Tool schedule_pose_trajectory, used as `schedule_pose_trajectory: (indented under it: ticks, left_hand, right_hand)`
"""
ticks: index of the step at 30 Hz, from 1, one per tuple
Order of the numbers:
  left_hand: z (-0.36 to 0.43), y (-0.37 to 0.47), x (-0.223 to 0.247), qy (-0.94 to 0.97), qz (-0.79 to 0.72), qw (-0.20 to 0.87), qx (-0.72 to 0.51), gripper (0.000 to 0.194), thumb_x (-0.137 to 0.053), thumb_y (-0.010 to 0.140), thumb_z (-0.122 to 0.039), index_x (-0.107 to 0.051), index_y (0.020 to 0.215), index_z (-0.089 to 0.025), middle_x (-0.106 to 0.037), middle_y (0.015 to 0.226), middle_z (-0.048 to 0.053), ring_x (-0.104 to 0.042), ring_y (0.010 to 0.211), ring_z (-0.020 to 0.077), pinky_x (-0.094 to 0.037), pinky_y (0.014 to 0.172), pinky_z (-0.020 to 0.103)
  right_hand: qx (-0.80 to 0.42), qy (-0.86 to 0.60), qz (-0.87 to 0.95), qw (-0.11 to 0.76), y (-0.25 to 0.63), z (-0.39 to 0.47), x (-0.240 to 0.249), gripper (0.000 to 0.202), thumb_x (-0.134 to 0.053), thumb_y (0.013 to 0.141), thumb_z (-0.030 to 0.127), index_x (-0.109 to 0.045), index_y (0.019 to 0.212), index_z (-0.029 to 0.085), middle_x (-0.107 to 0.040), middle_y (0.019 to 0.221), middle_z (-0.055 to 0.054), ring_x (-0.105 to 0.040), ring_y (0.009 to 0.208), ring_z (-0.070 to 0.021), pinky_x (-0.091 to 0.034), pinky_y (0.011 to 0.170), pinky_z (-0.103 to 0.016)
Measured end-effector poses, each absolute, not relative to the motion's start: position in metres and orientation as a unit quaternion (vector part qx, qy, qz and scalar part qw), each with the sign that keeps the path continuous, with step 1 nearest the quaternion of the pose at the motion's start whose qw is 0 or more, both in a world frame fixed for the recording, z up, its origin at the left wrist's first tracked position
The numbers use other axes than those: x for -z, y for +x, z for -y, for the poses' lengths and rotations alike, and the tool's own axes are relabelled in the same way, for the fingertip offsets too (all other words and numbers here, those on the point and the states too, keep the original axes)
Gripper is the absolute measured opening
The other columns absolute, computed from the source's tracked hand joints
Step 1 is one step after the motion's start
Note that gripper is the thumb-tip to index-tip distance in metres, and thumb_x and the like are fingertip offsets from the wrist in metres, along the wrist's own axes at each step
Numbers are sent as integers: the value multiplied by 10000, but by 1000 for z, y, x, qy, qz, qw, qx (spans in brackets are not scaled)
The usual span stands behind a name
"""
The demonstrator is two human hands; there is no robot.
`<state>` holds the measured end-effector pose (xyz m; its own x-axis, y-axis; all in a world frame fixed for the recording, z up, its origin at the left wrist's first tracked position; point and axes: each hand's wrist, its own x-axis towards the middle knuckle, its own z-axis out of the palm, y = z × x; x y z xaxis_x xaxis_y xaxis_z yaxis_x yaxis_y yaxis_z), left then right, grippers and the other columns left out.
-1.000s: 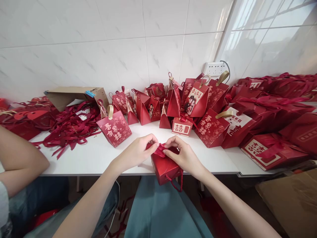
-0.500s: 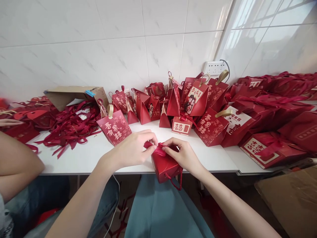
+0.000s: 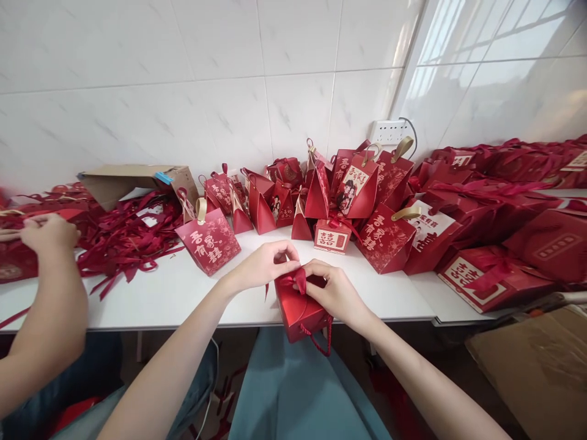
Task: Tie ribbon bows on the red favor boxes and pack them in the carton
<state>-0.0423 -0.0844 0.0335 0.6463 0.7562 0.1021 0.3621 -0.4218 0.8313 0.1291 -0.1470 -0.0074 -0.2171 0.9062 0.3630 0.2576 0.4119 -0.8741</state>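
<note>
Fingers, left hand (image 3: 263, 267): thumb and forefinger closed at the tips, pinching the red ribbon (image 3: 300, 280) at its upper left side; the exact grip point is partly hidden.
Fingers, right hand (image 3: 339, 290): thumb and forefinger closed on the ribbon's loop from the right, the other fingers curled behind.
Red box (image 3: 300, 313): centre of the frame, just below the fingertips, its lower end reaching past the front edge of the white table (image 3: 183, 299). Whether it bears on the table cannot be told.
Ribbon: bunched over the box's upper end; one tail (image 3: 266, 292) hangs to the left. Judged best practice is an even, opposed pull, both sides drawn outward together, so that the knot sits centred and the loop lies flat without a twist.
Rope handle (image 3: 328, 335): hanging off the lower right of the box, apart from the ribbon; advisable to leave it outside the knot.
Box lid: a hard pull may dent the glossy card or skew the box, as no finger visibly braces its lower end. Light tension is preferable.
Printed box (image 3: 210, 241): left of centre, standing beyond the left forearm; elbow room appears adequate.
Co-worker's hand (image 3: 50, 235): left edge of the frame, well apart.
</note>
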Motion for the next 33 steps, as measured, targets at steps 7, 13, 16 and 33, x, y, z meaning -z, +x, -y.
schedule_pose_trajectory:
  ticks: [7, 13, 16, 33]
  left_hand:
    - [111, -54, -16, 819, -384, 328, -272, 86, -543, 837, -249, -607, 830, -193, -631, 834, 5, -567, 766, 143, -446, 722, 261]
    - [134, -49, -7, 838, -372, 246, -314, 98, -501, 863, -232, -574, 809, -194, -602, 847, 23, -550, 866, 178, -459, 793, 306]
    - [137, -42, 2, 824, -385, 237, -342, 85, -569, 842, -275, -594, 855, -195, -606, 962, 48, -538, 970, 206, -448, 879, 352]
    - [117, -30, 7, 723, -360, 463, -364, 316, -516, 864, -373, -645, 648, -183, -570, 924, 41, -544, 917, 182, -420, 862, 304]
  right_hand:
    - [-339, -457, 673, 473, 132, 145, 4, 72, -555, 751, 177, -624, 745, 196, -634, 907, -47, -607, 897, -192, -443, 843, -327]
    - [-356, -472, 647, 482, 128, 143, 9, 45, -552, 717, 222, -585, 704, 194, -598, 994, -72, -585, 975, -216, -422, 893, -368]
    - [-357, -477, 638, 488, 127, 145, 10, 23, -555, 709, 216, -554, 692, 201, -597, 985, -61, -585, 952, -207, -432, 857, -354]
    - [-292, -448, 733, 421, 145, 138, 4, 58, -575, 835, 186, -592, 780, 194, -655, 806, -10, -603, 776, -162, -458, 752, -311]
